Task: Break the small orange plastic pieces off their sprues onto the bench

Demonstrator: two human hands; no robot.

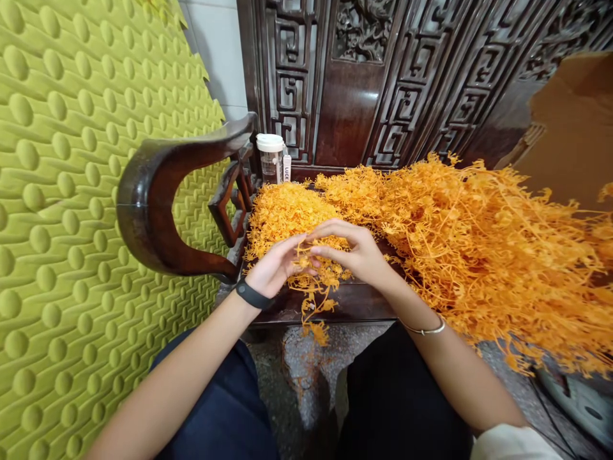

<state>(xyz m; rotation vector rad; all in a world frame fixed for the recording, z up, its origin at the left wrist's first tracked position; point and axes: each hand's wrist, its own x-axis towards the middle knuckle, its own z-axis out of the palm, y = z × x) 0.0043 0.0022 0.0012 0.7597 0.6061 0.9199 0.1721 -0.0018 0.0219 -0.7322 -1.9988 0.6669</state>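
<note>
Over the front edge of a dark wooden bench seat (354,301), my two hands meet around a small orange artificial-flower sprig (302,257). My left hand (275,265), with a black band at the wrist, is curled round it from the left, and some of its fingers are hidden. Thumb and fingers of my right hand (357,252) arch in from the other side, their tips at the sprig. Strands (313,319) of the same orange kind dangle below the hands. Right behind them lies a heap of orange pieces (287,214).
A much larger orange pile (469,236) fills the right side. A lidded clear cup (271,160) stands at the back. The curved wooden armrest (143,198) is at the left, beside a yellow-green textured sheet (62,223). Torn cardboard (569,128) leans at the far right.
</note>
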